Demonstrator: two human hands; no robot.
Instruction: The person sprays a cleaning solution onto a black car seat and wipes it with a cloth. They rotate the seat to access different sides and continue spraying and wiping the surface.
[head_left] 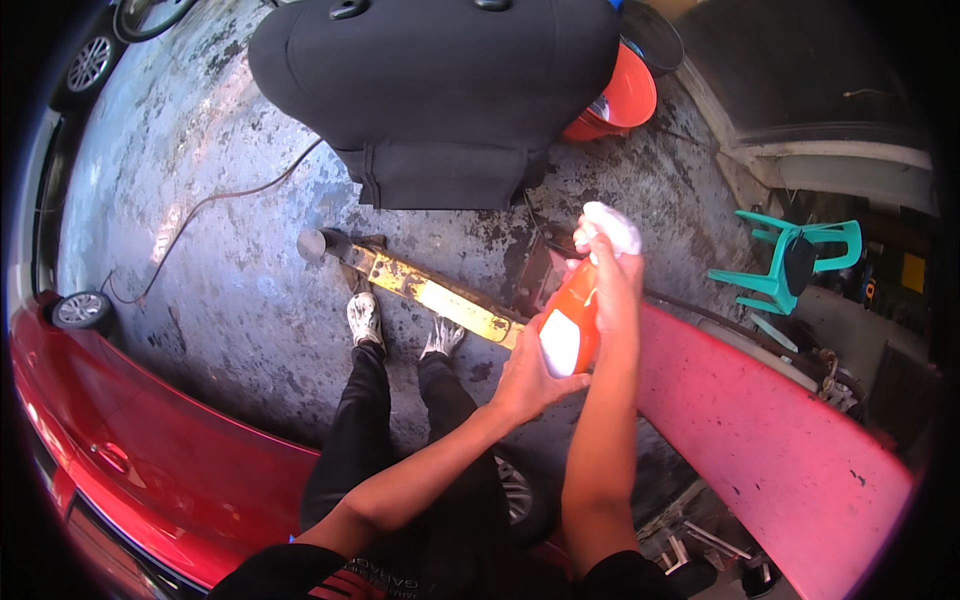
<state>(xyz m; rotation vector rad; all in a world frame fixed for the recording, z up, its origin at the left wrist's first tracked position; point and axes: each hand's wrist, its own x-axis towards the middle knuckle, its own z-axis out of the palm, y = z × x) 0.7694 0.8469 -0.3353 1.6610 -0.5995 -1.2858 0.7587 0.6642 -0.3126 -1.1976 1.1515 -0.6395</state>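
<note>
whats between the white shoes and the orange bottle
In the head view, the worn yellow bar and part of the left hand show between the white shoes and the orange bottle.

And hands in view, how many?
2: left hand around the orange bottle's lower part, right hand at its upper end, holding a white cloth-like bundle. None appear hidden.
</note>
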